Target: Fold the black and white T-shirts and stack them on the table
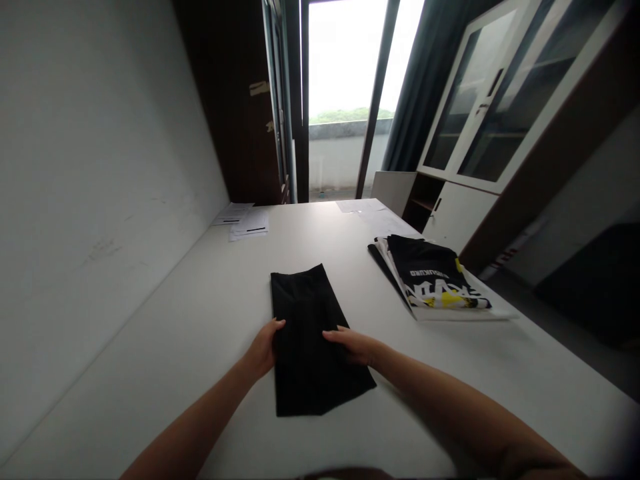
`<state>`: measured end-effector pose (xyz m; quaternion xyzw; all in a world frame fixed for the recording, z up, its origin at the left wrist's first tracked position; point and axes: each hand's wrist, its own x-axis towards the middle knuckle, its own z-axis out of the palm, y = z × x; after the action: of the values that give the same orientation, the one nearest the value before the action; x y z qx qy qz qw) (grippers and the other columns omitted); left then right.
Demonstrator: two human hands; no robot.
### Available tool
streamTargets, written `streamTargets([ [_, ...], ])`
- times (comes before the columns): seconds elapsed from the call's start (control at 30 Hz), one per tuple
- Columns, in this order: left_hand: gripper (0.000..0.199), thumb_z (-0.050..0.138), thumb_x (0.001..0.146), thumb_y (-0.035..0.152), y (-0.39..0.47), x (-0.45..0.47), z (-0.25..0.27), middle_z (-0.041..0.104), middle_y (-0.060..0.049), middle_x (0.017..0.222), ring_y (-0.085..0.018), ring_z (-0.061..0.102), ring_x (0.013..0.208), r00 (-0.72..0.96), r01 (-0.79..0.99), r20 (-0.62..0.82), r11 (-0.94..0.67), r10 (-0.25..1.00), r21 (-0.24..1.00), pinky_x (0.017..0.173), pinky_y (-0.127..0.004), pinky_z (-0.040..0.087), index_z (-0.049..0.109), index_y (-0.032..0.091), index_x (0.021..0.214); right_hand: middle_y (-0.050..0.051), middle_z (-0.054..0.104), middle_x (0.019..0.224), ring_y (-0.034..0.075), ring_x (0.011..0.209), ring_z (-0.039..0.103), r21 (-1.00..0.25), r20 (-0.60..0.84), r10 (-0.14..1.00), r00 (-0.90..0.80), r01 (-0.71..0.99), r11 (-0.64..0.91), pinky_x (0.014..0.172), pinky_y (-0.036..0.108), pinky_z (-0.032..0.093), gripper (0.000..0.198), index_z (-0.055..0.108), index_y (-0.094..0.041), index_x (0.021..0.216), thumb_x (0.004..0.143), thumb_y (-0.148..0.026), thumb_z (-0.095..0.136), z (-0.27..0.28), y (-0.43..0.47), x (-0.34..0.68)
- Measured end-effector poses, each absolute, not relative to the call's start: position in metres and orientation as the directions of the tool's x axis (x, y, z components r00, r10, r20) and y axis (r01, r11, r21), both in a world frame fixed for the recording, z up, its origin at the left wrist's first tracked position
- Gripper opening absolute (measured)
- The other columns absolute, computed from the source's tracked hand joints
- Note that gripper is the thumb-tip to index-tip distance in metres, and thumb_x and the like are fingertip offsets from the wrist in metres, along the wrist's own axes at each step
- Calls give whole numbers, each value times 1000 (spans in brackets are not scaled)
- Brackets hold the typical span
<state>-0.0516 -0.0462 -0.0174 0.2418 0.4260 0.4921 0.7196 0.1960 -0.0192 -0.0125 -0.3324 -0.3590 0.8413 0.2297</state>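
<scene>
A white table (310, 233) runs away from the viewer, smooth and matt, with a pale sheen toward its far end, where daylight comes through a tall window (345, 60). Beyond the glass are a low wall (335, 163) and a strip of greenery (347, 116). A plain grey-white wall (90, 167), scuffed in places, borders the table on the left, meeting a dark brown panel (230, 100) marked with torn pale patches. On the right hang a dark curtain (413, 87) and, beside it, a white cabinet (467, 210) with glass upper doors and solid lower ones, one of which stands open on a brown interior. Printed papers (250, 223) lie flat at the far left corner, and thin sheets (360, 205) at the far right. Near the right edge is a pile (435, 273) of folded clothes, its top piece black with white lettering and yellow patches. The cloth (305, 360), black, dull and soft-looking, is at the middle of the table's near part, folded into a long shape that widens toward a slanted near edge. The left hand (263, 350) grips its left edge, thumb on top, other fingers mostly hidden; the right hand (356, 345) grips the right edge likewise. Whether the near end is slightly raised cannot be told.
</scene>
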Motion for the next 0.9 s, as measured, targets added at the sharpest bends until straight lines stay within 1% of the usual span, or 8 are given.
streamTargets([
  [0.1, 27, 65, 90, 35, -41, -58, -16, 78, -10, 102, -29, 74, 103, 119, -536, -387, 388, 914, 750, 97, -41, 59, 72, 14, 107, 11, 78, 101, 24, 95, 75, -751, -403, 700, -589, -224, -621, 96, 41, 59, 36, 71, -13, 106, 84, -40, 80, -8, -10, 194],
  [0.23, 35, 58, 95, 40, -35, -64, -10, 78, -11, 105, -30, 73, 108, 74, -557, -370, 346, 926, 755, 102, -44, 57, 71, 14, 115, 14, 77, 103, 23, 92, 76, -735, -451, 718, -530, -235, -636, 94, 38, 60, 33, 70, -9, 106, 92, -39, 70, -4, 2, 194],
  [0.37, 39, 56, 97, 40, -28, -67, -4, 78, -11, 107, -29, 73, 109, 74, -614, -371, 335, 926, 714, 105, -43, 56, 70, 13, 121, 9, 77, 97, 21, 82, 75, -784, -408, 797, -445, -277, -556, 79, 34, 63, 26, 68, -14, 107, 88, -32, 72, -2, 15, 197],
  [0.43, 39, 57, 97, 37, -24, -68, -1, 79, -11, 107, -29, 74, 107, 88, -657, -372, 335, 924, 676, 105, -42, 55, 69, 12, 124, 7, 77, 96, 20, 80, 74, -802, -365, 829, -424, -309, -511, 75, 32, 63, 24, 68, -17, 107, 86, -27, 73, 0, 23, 197],
  [0.53, 39, 56, 98, 34, -17, -67, 4, 79, -11, 104, -28, 75, 103, 112, -701, -391, 351, 914, 621, 103, -41, 56, 68, 10, 127, 7, 77, 97, 21, 81, 74, -831, -309, 858, -409, -323, -453, 75, 32, 62, 24, 68, -19, 108, 85, -27, 72, 2, 35, 195],
  [0.63, 39, 55, 99, 32, -10, -66, 8, 79, -12, 102, -28, 75, 102, 138, -698, -411, 383, 901, 605, 102, -41, 57, 68, 9, 128, 6, 77, 94, 21, 82, 73, -881, -284, 894, -346, -273, -386, 76, 33, 62, 25, 69, -20, 108, 84, -24, 74, 4, 47, 189],
  [0.77, 38, 56, 99, 34, 8, -67, 13, 79, -11, 102, -28, 76, 100, 143, -681, -397, 381, 907, 625, 99, -41, 58, 69, 9, 125, 5, 77, 87, 21, 80, 72, -911, -244, 937, -250, -271, -310, 76, 33, 62, 17, 71, -19, 101, 85, -24, 72, 8, 67, 182],
  [0.9, 39, 59, 98, 38, 49, -70, 17, 79, -12, 102, -28, 76, 97, 126, -658, -347, 340, 929, 672, 96, -41, 59, 69, 9, 123, 5, 77, 88, 21, 81, 72, -931, -153, 960, -234, -291, -219, 75, 31, 61, 17, 71, -18, 101, 87, -29, 70, 14, 101, 179],
])
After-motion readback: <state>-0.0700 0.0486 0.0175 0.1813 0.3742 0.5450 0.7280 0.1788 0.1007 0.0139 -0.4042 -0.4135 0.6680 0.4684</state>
